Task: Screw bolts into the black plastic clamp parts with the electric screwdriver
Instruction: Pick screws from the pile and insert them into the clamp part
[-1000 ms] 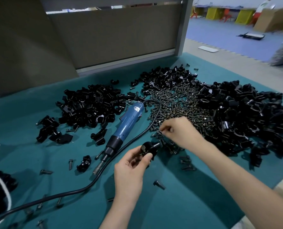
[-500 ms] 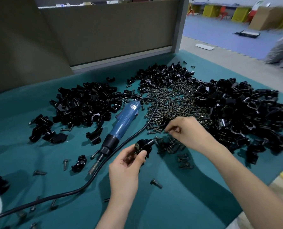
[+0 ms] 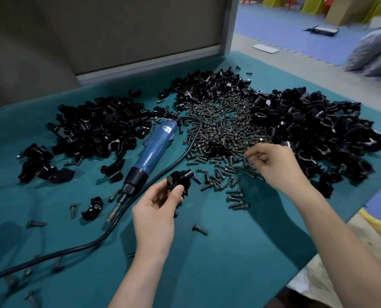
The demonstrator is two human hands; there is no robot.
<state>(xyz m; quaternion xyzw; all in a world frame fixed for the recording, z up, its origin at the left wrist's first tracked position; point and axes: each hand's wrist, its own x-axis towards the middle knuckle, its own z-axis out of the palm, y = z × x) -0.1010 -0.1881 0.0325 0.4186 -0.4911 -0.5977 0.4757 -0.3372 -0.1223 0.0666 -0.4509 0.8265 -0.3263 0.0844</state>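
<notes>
Head view: the left hand (image 3: 156,216) is raised just above the green desk (image 3: 229,270), and its fingers (image 3: 178,190) pinch a black clamp (image 3: 180,179), thumb on the near side and the other fingers curled behind it. The clamp sits in front of the bolts (image 3: 220,132), which lie heaped at mid-desk.

The right hand (image 3: 278,167) reaches into the near right edge of that heap. Its fingers (image 3: 255,156) are drawn together, thumb against fingertip, down among the bolts. The view is too blurred there to tell whether a bolt is caught between them.

The blue screwdriver (image 3: 155,150) lies on the desk left of the bolts, its bit end toward the person and just left of the left hand. No hand touches it. Its black cord (image 3: 109,232) loops past the bolts and runs off to the near left.

Black clamp piles lie left (image 3: 100,130), behind (image 3: 207,85) and right (image 3: 318,134) of the bolts. One stray clamp (image 3: 92,207) sits near the bit, and a single bolt (image 3: 199,229) lies close to the left wrist.
</notes>
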